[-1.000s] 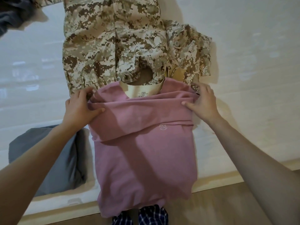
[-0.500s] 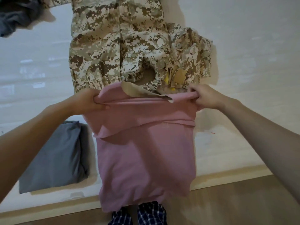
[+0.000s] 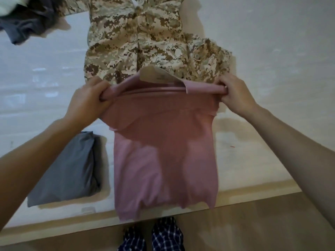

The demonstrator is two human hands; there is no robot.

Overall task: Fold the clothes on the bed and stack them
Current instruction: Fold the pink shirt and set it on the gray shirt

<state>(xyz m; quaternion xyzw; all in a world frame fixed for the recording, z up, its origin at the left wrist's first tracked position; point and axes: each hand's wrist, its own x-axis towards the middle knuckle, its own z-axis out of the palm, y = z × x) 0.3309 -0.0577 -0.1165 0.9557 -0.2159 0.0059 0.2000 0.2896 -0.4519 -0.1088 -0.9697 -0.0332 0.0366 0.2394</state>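
White bedding covers the bed (image 3: 272, 51), seen from above. Both forearms reach forward; the left hand (image 3: 88, 100) and right hand (image 3: 235, 96) each clench an upper corner of one pink shirt (image 3: 163, 151), fingers (image 3: 223, 82) curled tight around bunched cloth. One camouflage garment (image 3: 137, 42) lies at 12 o'clock, one folded grey garment (image 3: 67, 169) at 8, one crumpled grey garment (image 3: 27, 24) at 10.

Pink shirt (image 3: 163, 151); camouflage garment (image 3: 137, 38); grey folded cloth (image 3: 68, 171).
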